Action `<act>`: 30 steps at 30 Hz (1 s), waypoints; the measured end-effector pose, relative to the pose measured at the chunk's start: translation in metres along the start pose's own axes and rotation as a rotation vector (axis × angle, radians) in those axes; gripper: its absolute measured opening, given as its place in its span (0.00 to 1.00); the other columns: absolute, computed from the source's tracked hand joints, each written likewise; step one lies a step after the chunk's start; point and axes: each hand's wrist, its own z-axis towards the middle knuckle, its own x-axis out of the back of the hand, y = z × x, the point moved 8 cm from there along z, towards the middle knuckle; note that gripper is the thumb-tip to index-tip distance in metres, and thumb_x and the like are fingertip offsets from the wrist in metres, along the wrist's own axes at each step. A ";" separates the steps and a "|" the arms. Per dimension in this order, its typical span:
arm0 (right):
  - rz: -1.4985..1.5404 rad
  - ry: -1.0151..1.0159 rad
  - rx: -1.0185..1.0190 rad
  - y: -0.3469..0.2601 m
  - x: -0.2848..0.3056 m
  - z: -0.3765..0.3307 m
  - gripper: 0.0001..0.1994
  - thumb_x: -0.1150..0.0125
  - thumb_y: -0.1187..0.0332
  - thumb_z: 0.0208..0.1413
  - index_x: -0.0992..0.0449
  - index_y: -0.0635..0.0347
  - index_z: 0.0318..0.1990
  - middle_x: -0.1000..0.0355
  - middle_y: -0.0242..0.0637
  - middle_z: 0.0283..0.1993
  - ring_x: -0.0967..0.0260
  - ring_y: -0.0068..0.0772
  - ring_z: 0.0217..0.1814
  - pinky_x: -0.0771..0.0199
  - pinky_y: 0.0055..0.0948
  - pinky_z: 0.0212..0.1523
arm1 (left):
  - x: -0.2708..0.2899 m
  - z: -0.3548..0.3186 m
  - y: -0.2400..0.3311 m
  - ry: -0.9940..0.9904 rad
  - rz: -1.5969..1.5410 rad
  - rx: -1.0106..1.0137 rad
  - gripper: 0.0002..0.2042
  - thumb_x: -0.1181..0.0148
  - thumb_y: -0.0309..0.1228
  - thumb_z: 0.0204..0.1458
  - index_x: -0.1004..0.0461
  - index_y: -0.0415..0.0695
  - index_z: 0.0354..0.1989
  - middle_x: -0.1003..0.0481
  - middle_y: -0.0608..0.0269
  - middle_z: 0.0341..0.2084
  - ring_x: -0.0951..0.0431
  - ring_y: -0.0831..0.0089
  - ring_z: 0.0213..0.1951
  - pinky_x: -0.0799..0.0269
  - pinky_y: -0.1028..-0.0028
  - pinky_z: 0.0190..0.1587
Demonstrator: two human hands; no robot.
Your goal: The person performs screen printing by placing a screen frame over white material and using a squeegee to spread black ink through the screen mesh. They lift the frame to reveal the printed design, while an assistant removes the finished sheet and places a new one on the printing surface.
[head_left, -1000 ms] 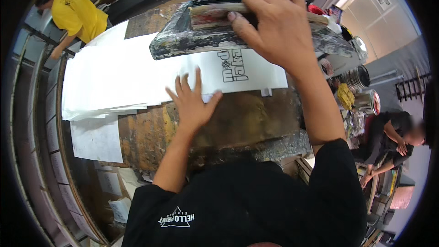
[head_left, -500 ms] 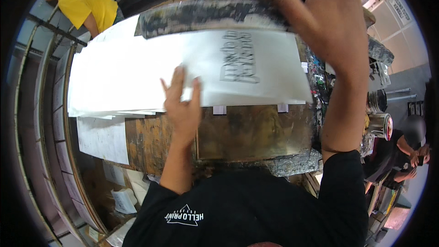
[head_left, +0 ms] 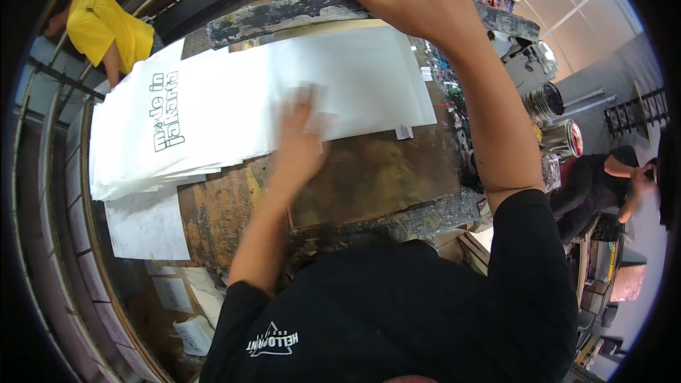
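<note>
While the right hand [head_left: 418,0] grips the far edge of a paint-crusted wooden screen-printing frame [head_left: 312,7] at the far side of the counter, fingers curled over its top, the left hand [head_left: 301,138] is blurred, lying flat with fingers spread on a blank white sheet of paper [head_left: 347,78], holding nothing as far as I can see. That sheet sits on the stained, worn wooden counter [head_left: 369,177], right next to a fanned stack of white sheets [head_left: 142,142] on the left, the top one carrying a dark printed design. Far left, a person in a yellow shirt [head_left: 106,25] leans over. On the right, metal tins [head_left: 546,103] stand near another seated person in black [head_left: 603,184].
</note>
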 end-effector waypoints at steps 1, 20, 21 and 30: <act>0.026 0.005 0.016 -0.012 0.007 0.005 0.30 0.53 0.38 0.70 0.24 0.55 0.27 0.25 0.39 0.26 0.30 0.33 0.32 0.37 0.43 0.50 | -0.041 0.025 0.028 -0.043 -0.128 0.174 0.30 0.52 0.48 0.69 0.38 0.49 0.76 0.48 0.44 0.78 0.52 0.46 0.79 0.64 0.35 0.77; -0.021 -0.014 -0.018 -0.014 0.012 0.000 0.33 0.58 0.39 0.71 0.21 0.60 0.32 0.23 0.40 0.26 0.27 0.36 0.30 0.34 0.44 0.55 | -0.112 0.053 0.078 -0.044 -0.026 0.251 0.26 0.54 0.45 0.72 0.34 0.46 0.73 0.43 0.48 0.76 0.48 0.40 0.77 0.62 0.30 0.74; -0.015 -0.043 -0.023 -0.015 0.014 0.000 0.33 0.59 0.39 0.71 0.21 0.60 0.32 0.23 0.40 0.26 0.26 0.36 0.31 0.34 0.44 0.55 | -0.108 0.058 0.078 -0.049 -0.016 0.251 0.26 0.54 0.45 0.72 0.34 0.46 0.73 0.43 0.47 0.76 0.48 0.40 0.77 0.62 0.30 0.74; 0.120 0.014 0.069 -0.004 0.009 0.010 0.37 0.56 0.33 0.69 0.19 0.63 0.32 0.22 0.46 0.27 0.25 0.39 0.31 0.34 0.45 0.52 | -0.109 0.074 0.077 -0.169 -0.080 0.174 0.36 0.57 0.60 0.68 0.31 0.42 0.71 0.40 0.45 0.75 0.46 0.40 0.77 0.66 0.27 0.73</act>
